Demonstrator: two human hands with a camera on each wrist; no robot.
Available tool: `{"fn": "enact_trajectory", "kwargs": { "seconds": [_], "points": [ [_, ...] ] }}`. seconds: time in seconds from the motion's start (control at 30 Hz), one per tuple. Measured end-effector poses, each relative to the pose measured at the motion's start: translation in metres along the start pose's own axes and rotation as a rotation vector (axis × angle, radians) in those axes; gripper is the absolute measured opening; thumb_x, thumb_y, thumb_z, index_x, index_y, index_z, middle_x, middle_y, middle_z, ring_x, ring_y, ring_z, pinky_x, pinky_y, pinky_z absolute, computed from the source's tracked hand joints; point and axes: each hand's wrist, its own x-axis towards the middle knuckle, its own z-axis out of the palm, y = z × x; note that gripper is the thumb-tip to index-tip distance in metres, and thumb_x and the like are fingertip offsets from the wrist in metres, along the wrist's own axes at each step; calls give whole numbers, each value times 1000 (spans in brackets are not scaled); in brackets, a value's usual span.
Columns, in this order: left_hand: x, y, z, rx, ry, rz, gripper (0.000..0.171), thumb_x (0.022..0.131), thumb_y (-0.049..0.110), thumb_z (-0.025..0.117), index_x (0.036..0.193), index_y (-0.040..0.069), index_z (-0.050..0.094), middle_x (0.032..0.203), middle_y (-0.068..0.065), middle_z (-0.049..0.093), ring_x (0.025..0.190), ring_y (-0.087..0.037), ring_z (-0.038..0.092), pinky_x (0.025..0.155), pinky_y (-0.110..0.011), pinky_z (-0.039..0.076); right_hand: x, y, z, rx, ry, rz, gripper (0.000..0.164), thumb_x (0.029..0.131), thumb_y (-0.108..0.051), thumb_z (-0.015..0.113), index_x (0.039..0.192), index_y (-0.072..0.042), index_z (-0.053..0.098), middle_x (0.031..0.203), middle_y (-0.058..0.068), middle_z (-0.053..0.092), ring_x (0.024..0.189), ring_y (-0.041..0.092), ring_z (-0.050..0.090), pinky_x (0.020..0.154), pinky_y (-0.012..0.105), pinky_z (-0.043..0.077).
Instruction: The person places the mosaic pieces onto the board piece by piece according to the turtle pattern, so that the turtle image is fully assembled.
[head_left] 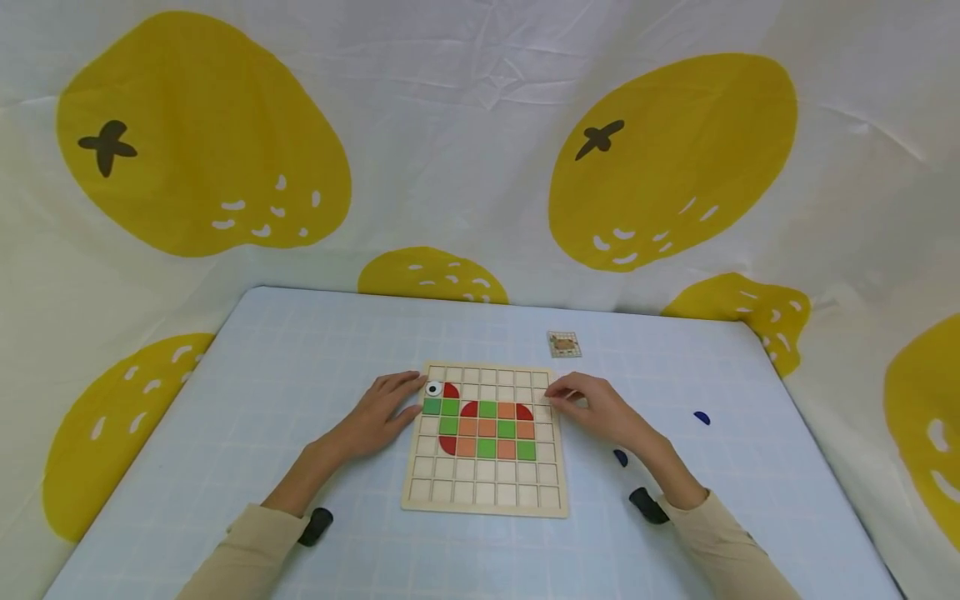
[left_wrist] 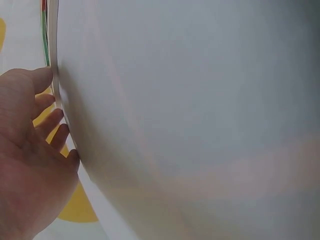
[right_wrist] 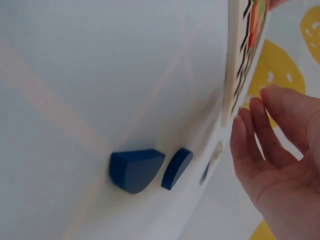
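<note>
A wooden grid board (head_left: 484, 497) lies on the table with green and orange square tiles, red curved tiles and a round eye tile (head_left: 433, 389) set in its cells. My left hand (head_left: 380, 416) rests at the board's left edge, thumb and fingertips right at the rim; the left wrist view shows its fingers (left_wrist: 61, 136) loosely spread. At the right edge, my right hand (head_left: 592, 406) has its fingertips close to the frame. Its fingers (right_wrist: 267, 132) are slightly bent, with nothing visible between them in the right wrist view.
Two dark blue curved tiles lie right of the board, one (head_left: 621, 457) near the right forearm and another (head_left: 702, 417) farther out. A small picture card (head_left: 564, 344) lies behind the board. Fruit-patterned white cloth (head_left: 450, 167) hangs behind the table (head_left: 360, 542).
</note>
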Motion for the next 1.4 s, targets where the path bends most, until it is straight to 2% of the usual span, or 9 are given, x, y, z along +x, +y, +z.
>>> {"fn": "enact_trajectory", "kwargs": {
  "seconds": [0.23, 0.47, 0.6, 0.7, 0.87, 1.13, 1.4],
  "points": [
    [-1, 0, -1, 3, -4, 3, 54, 105, 22, 62, 154, 6, 46, 158, -16, 42, 145, -38, 35, 116, -58, 34, -21, 9, -8, -63, 57, 72, 15, 99, -12, 70, 113, -7, 73, 110, 1, 71, 99, 19, 65, 89, 39, 58],
    [-2, 0, -3, 11, -5, -8, 54, 105, 22, 62, 154, 7, 46, 158, -16, 42, 145, -38, 35, 116, -59, 34, -39, 18, -15, -77, 80, 136, 16, 97, -11, 72, 113, -9, 73, 110, 0, 71, 99, 19, 65, 88, 39, 57],
    [-3, 0, -3, 7, 1, -3, 54, 105, 21, 62, 154, 6, 46, 158, -16, 42, 145, -38, 35, 116, -59, 34, -48, 24, -18, -92, 96, 145, 17, 95, -9, 74, 112, -10, 73, 110, -1, 71, 99, 18, 64, 89, 40, 57],
    [-3, 0, -3, 4, 5, 3, 54, 105, 20, 62, 154, 5, 46, 158, -17, 42, 144, -39, 35, 115, -59, 34, -53, 28, -19, -103, 111, 136, 18, 93, -7, 77, 111, -9, 74, 108, -2, 72, 94, 16, 63, 85, 35, 57],
    [-3, 1, -4, -4, 9, 8, 54, 104, 19, 62, 153, 4, 47, 157, -18, 43, 144, -39, 36, 115, -60, 35, -60, 31, -20, -108, 122, 128, 21, 90, -6, 79, 110, -8, 74, 106, 0, 72, 89, 14, 59, 78, 27, 54],
    [-2, 0, -3, -3, 5, 10, 54, 104, 20, 63, 154, 6, 46, 158, -17, 42, 144, -39, 35, 115, -60, 34, -67, 36, -19, -106, 87, 150, 24, 90, -7, 80, 112, -9, 73, 106, -2, 71, 91, 19, 59, 77, 26, 53],
    [-1, 1, -1, -7, 3, 10, 54, 104, 20, 62, 154, 6, 47, 158, -17, 42, 144, -38, 36, 115, -59, 34, -68, 37, -19, -88, 73, 184, 20, 91, -5, 78, 109, -10, 73, 99, -5, 68, 86, 13, 58, 76, 23, 53]
  ]
}}
